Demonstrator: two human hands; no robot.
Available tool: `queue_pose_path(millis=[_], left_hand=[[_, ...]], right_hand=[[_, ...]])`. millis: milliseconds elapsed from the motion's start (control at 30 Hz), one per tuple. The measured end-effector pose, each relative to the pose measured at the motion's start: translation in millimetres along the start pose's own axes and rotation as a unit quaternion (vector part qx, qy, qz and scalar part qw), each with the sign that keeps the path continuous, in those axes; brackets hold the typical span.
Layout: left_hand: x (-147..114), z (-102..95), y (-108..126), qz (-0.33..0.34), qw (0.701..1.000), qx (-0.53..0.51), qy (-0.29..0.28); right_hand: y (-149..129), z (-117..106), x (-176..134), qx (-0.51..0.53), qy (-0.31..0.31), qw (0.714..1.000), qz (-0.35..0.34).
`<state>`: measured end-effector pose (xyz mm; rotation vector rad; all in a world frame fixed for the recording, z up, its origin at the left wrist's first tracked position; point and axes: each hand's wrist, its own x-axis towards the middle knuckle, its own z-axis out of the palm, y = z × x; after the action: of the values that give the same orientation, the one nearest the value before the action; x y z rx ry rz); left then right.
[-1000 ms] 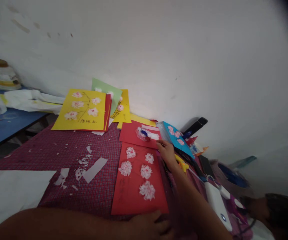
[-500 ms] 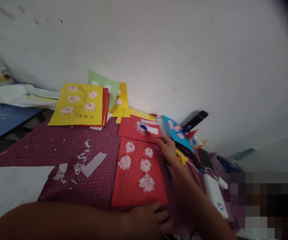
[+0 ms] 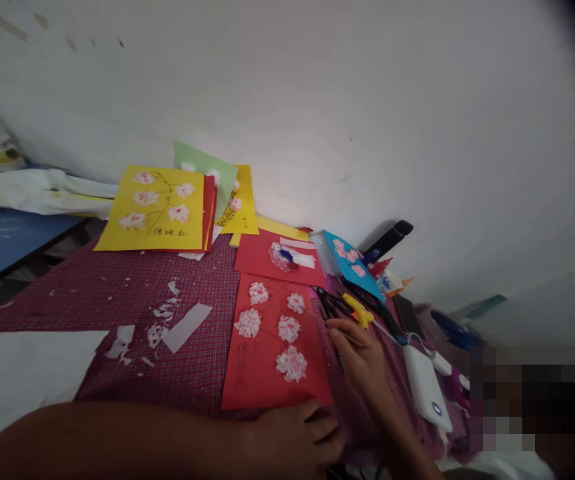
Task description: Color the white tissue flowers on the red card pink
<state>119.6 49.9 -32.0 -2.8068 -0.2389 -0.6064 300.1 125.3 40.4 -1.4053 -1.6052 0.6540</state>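
A red card [image 3: 272,357] with several pink-and-white crumpled paper flowers lies before me. My left hand [image 3: 302,433] rests at its lower edge, fingers spread and holding nothing. Beside the card's right edge, my right hand [image 3: 357,350] pinches a thin stick [image 3: 320,317], whose far end points over the card. Dark, faint writing runs down the card's left side. Just above, another red sheet [image 3: 254,257] carries a clear plastic piece [image 3: 276,259] with dark blue and reddish blobs, along with white paper strips [image 3: 303,259].
Paper scraps [image 3: 187,328] litter the checked cloth [image 3: 207,287] on the left. Yellow flower cards [image 3: 167,213] lean near the wall. To the right are a blue card [image 3: 350,257], a yellow-handled tool [image 3: 360,310], black scissors [image 3: 332,303] and a white device [image 3: 427,387].
My right hand has moved down and toward me with the thin stick, away from the plastic piece to the card's right edge. My left hand stays about where it was.
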Motion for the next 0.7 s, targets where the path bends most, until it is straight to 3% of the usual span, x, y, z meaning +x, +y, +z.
queue_pose_path(millis=[200, 467, 700], left_hand=[[0, -9.8, -1, 0.0, 1.0, 0.0, -0.023], [-1, -7.5, -3, 0.003, 1.0, 0.009, 0.007], [-1, -9.6, -2, 0.001, 1.0, -0.004, -0.015]], right_hand=[[11, 3, -41, 0.002, -0.026, 1.0, 0.017], [20, 9, -36, -0.011, -0.022, 0.999, 0.02], [26, 9, -36, 0.0, -0.022, 0.999, 0.027]])
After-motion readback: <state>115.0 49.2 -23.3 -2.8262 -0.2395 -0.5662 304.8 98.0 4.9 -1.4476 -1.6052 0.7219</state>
